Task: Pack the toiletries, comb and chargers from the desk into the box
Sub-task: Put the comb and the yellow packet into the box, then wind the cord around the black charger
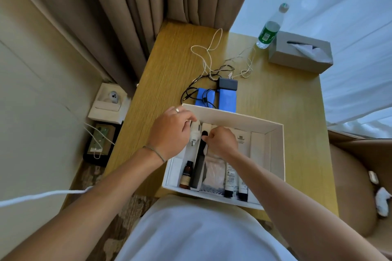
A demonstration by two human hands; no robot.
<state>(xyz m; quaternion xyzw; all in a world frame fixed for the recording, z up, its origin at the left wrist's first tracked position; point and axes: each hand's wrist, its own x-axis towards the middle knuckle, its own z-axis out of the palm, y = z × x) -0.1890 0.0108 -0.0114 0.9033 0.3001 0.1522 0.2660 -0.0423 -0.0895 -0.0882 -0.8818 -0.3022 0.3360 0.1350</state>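
Beige curtains hang behind a yellow wood surface [169, 65]; sheer white drape at 2 o'clock. I note the white box [277, 150] sitting open at the near edge of the surface, right in front of the person's torso.

Left hand [171, 131] is over the box's far-left corner, fingers [186, 116] curled around a white charger plug [194, 133], prongs pointing down toward 6 o'clock. Right hand [220, 141] is just beside it, fingers clenched in a pinch on the top end of the black comb [200, 161], which lies lengthwise in the box.

Already inside the box: a brown bottle [186, 175] at the near-left, a clear pouch [213, 172] just right of the comb, two white tubes with black caps [230, 180] at the near edge, white cartons [257, 150] along the right.

Beyond the box at 12 o'clock, lying on the surface: two blue packs [228, 99], a black adapter [228, 85] touching them, black cables [191, 91], and a tangled white cable [209, 53]. At 1 o'clock, a green-labelled water bottle [269, 29] stands beside a grey tissue box [301, 53].
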